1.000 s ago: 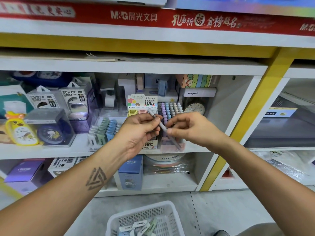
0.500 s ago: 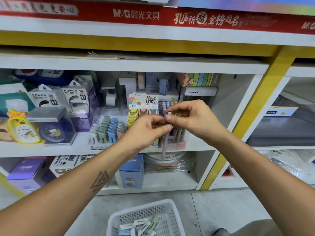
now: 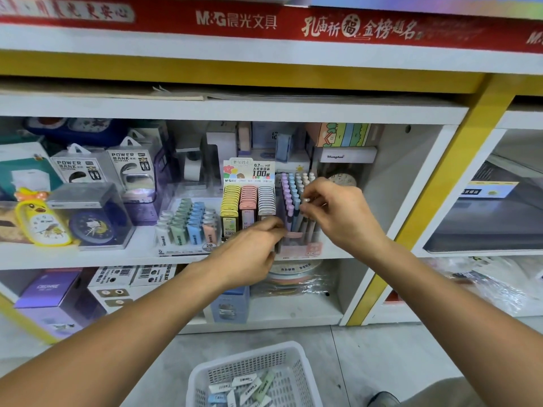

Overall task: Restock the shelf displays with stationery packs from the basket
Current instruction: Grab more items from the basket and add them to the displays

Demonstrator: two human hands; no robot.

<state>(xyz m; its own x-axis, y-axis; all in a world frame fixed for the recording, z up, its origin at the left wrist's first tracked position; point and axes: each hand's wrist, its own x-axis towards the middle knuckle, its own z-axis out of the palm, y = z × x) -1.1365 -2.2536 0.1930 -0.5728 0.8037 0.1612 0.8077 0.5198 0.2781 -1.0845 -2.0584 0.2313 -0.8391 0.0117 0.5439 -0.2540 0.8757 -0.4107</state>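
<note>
Though its near edge is cut off, the basket [image 3: 296, 374] on the floor shows small packs [image 3: 249, 387]. Farther in, the left hand [image 3: 249, 254] covers the pen display's [image 3: 296, 227] base, grip unclear. The right hand [image 3: 338, 215] pinches a pen [image 3: 305, 201], mostly hidden, above that display on the shelf [image 3: 88, 257].

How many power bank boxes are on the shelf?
2. One power bank box stands left, the other power bank box right beside it, behind the clocks. More may hide behind.
</note>
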